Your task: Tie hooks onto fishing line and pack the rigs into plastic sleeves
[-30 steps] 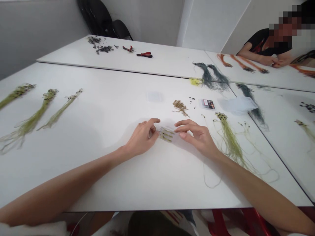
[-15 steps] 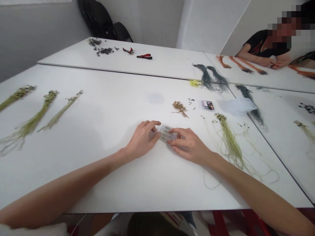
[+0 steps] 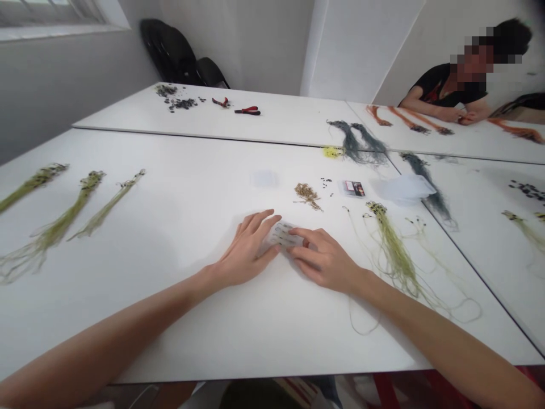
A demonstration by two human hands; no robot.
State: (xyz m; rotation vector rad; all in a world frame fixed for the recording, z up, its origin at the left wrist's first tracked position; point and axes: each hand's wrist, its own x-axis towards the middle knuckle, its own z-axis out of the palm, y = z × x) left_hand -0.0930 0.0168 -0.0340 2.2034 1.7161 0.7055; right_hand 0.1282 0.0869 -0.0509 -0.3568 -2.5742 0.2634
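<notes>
White laminate covers the big table [image 3: 179,295] we sit at, with more tables butted against it on the far side and the right. At the far right another person [image 3: 443,91] leans on folded arms. Long bundles of green line [image 3: 63,213] lie on the left, and one more bundle [image 3: 394,250] trails toward the near edge just right of our arms. Our left hand [image 3: 249,250] and right hand [image 3: 323,261] lie flat mid-table, fingers stretched out and relaxed, closed around nothing. A plastic bag [image 3: 402,187] lies farther off to the right. Under the fingertips of both hands, and between them, a small clear packet [image 3: 284,234] rests flat on the tabletop. Beyond it sit a little box [image 3: 353,187] and a tiny heap of brown bits [image 3: 306,193]. We judge the packet very light, thin and bendy, its film slick on the smooth top, so it would slide under flat fingers rather than lift. The fine pieces rowed inside may be sharp; a pinch at a bare corner, thumb beneath and finger above, seems the safest hold
</notes>
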